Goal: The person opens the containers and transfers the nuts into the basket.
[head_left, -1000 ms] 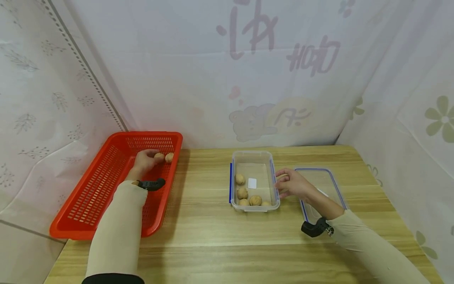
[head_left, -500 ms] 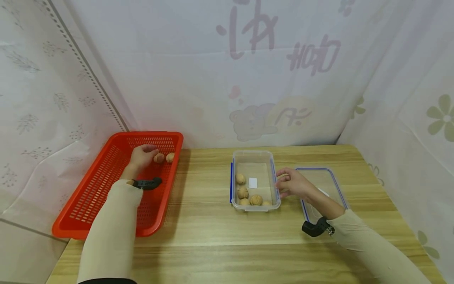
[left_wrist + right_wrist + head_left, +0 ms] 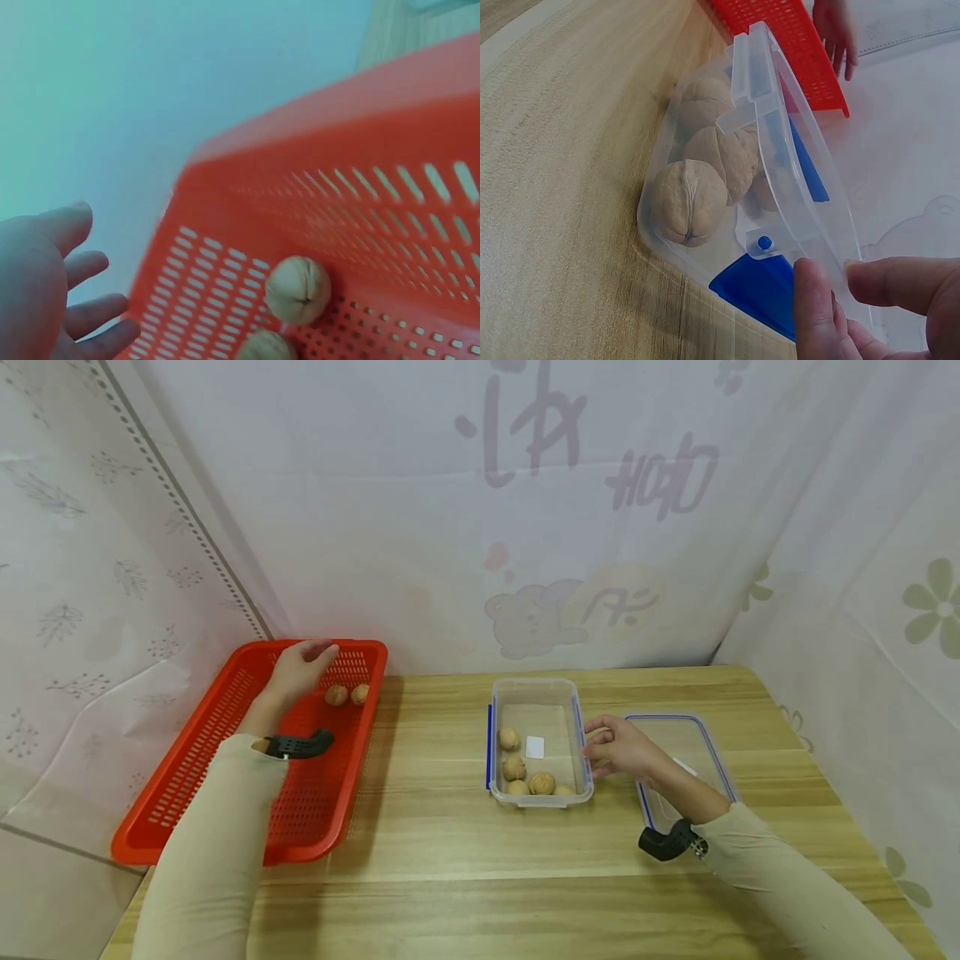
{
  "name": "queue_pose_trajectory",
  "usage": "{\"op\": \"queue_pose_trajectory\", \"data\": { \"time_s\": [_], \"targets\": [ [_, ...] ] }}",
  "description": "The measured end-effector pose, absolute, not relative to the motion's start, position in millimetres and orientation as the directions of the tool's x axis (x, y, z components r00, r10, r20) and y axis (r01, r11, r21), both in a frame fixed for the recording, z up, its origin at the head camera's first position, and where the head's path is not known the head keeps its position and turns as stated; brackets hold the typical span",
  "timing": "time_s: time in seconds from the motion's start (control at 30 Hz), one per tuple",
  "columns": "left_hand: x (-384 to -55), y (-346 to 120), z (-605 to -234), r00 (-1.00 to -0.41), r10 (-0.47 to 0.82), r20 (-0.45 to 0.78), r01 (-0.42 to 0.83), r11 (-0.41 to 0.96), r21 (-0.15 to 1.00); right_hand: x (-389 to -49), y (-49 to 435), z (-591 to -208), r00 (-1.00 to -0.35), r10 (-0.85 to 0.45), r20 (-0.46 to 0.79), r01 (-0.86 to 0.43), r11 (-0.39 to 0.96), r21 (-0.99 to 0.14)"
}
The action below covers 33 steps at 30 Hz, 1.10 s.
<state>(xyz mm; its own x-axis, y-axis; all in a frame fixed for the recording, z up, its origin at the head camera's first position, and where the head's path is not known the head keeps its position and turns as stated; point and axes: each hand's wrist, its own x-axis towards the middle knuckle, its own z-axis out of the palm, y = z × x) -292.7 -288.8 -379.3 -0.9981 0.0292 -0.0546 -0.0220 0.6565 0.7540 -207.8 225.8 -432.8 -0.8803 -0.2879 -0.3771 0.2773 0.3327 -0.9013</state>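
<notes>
My left hand (image 3: 296, 672), fingers apart and holding nothing, is over the back of the red plastic basket (image 3: 352, 777). Two walnuts lie in the basket's back right corner: one walnut (image 3: 336, 695) closer to that hand, the other walnut (image 3: 361, 693) by the right wall. On the table stands a clear lidless food container (image 3: 551, 714) with blue side latches. Several walnuts (image 3: 542, 783) sit along its left and front sides. My right hand (image 3: 622, 749) is at the container's right side, thumb and index fingertip (image 3: 814, 289) at its rim, which they pinch.
The container's clear lid (image 3: 675, 735) with a blue seal lies to the right, partly under the right forearm. The wooden table (image 3: 450, 902) meets a printed white cloth (image 3: 420, 527) at the back, and more cloth hangs at both sides.
My left hand has drawn away from the two walnuts, moving up, back and slightly left, and its fingers have come clear of them. The right hand and the container have stayed put.
</notes>
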Motion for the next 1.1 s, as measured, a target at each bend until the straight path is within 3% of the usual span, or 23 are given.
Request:
{"op": "queue_pose_trajectory", "data": {
  "time_s": [0.37,0.73,1.1],
  "targets": [
    [-287,-271,-355,-0.96,0.214,-0.18,0.012,0.675,0.738,-206,225,-433,-0.879,-0.291,-0.378,0.281,0.325,-0.903],
    [-277,-236,-335,-0.932,0.347,-0.104,0.191,0.714,0.674,-206,226,-435,-0.879,-0.28,-0.386,0.287,0.335,-0.898],
    [-268,-198,-327,-0.898,0.43,-0.098,0.28,0.727,0.627,-206,224,-435,-0.881,-0.279,-0.381,0.284,0.331,-0.9]
  ]
}}
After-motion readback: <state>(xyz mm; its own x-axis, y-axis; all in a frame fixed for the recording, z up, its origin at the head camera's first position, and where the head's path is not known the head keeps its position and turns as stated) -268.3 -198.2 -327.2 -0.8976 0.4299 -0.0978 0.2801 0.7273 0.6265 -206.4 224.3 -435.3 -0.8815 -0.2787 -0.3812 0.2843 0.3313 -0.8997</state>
